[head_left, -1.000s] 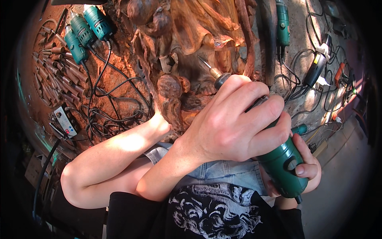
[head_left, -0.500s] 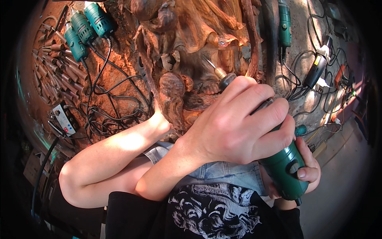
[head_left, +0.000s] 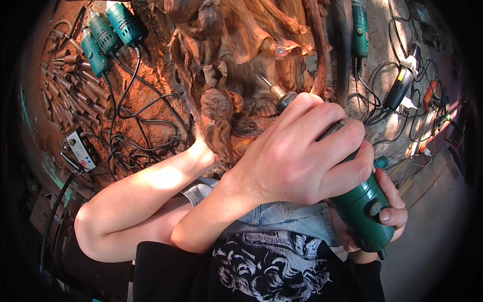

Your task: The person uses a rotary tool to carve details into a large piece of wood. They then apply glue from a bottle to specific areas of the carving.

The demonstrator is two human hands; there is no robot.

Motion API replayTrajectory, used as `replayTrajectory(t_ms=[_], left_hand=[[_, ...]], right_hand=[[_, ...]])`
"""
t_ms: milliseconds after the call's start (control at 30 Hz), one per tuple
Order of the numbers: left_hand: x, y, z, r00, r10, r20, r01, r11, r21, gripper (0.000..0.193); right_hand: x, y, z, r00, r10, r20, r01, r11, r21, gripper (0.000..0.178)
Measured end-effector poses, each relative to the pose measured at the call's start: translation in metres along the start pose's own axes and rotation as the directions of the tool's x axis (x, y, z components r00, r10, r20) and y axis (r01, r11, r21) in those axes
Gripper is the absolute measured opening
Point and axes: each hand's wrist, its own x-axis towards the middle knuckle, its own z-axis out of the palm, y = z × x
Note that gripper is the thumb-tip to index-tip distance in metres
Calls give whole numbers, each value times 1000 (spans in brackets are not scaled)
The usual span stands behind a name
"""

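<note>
Fingers (head_left: 352, 133) of both hands close round a green die grinder (head_left: 359, 216)

Beyond the grinder spreads a reddish-brown wood carving (head_left: 246, 35), and the tool slants from the carving's near right side back toward the person's body. Compared with half a second ago, the grinder's tail sits slightly farther right, while its slim bit (head_left: 264, 80) points at nearly the same hollow in the carving; that suggests a small change of angle rather than a new spot. Left hand (head_left: 294, 151) curls tightly over the grinder's front, close to the carving; right hand (head_left: 396, 215) grips the rear, farther from it, one digit just beside the round switch (head_left: 373, 208).

At its far end the carving is cut off. Much of the right hand lies behind the tool, and the left thumb is out of sight. Whether the bit's tip touches wood or spins, I cannot tell.
</note>
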Motion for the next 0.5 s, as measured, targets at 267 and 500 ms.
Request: replayTrajectory(t_ms=[267, 500], left_hand=[[0, -2, 3, 999, 20, -48, -21, 999, -27, 16], [1, -1, 2, 999, 3, -47, -4, 1000, -18, 15]], right_hand=[[-6, 5, 4, 998, -49, -33, 49, 999, 9, 89], [-2, 1, 3, 1000, 8, -16, -7, 998, 62, 81]])
